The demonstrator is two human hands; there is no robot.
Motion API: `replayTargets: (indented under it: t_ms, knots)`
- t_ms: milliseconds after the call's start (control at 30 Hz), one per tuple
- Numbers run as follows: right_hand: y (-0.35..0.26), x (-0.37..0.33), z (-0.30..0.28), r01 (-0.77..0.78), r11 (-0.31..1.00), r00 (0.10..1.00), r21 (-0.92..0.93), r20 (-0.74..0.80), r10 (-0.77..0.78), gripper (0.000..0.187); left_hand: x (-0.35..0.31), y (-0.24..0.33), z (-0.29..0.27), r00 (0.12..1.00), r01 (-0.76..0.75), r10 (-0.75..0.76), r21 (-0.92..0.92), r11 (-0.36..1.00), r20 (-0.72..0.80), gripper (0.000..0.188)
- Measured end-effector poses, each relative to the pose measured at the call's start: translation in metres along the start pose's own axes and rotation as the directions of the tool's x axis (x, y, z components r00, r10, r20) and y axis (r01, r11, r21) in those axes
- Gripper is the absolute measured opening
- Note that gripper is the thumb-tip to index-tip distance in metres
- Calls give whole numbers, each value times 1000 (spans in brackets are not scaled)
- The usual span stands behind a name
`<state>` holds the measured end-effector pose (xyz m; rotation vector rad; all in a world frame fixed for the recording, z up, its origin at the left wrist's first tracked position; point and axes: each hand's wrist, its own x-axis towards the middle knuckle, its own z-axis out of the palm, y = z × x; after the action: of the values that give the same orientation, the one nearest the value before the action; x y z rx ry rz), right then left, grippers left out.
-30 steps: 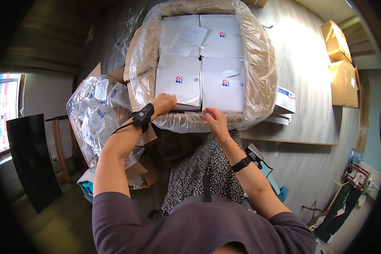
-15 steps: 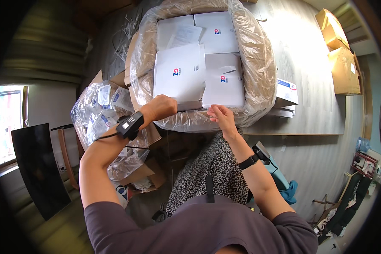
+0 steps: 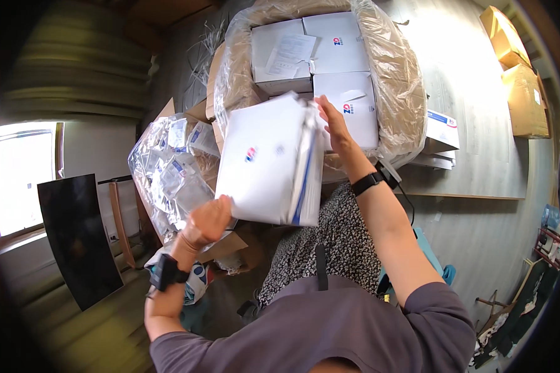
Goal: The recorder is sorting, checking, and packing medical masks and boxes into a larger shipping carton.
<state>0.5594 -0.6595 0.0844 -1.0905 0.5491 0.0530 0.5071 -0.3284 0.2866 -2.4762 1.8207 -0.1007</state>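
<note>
A white box (image 3: 261,158) with a small printed mark is raised and tilted in front of the large bag-lined carton (image 3: 399,81). Its right side shows blurred layers and a blue stripe. My left hand (image 3: 209,219) is closed on the box's lower left corner, the fingers partly hidden and smeared. At the upper right edge, my right hand (image 3: 336,124) lies against the box with stretched fingers, so the box is held between both hands. Behind it, several white boxes (image 3: 342,46) sit inside the carton, with a loose printed sheet (image 3: 290,55) on top.
Left of the carton stands an open box (image 3: 168,168) lined with clear plastic and filled with small packets. White boxes (image 3: 442,129) lie on the grey surface at right. Two brown cartons (image 3: 524,99) stand farther right. A black panel (image 3: 78,242) leans at the left.
Both hands have lifted the near left white box out of the carton toward me, leaving a dark gap. My left hand has moved down and left; my right hand has moved up.
</note>
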Motion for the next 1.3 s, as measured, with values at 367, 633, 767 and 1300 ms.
replayTargets:
  t_ms: [367, 633, 767, 1300]
  knots:
    - [14, -47, -3, -100, 993, 947, -70, 299, 116, 65, -36, 74, 93, 498, 820, -838, -193, 539, -223, 48]
    - [73, -143, -15, 27, 995, 913, -96, 409, 15, 87, -85, 114, 159, -98, -107, -586, -594, -797, 804, 52]
    - [98, -216, -20, -15, 941, 921, -337, 361, 144, 88, -111, 156, 125, 45, -219, -521, -500, -838, 853, 87]
    - [167, -298, -83, -830, 558, 539, -32, -310, 784, 39, -94, 202, 249, 410, 449, -329, -503, -739, 850, 76]
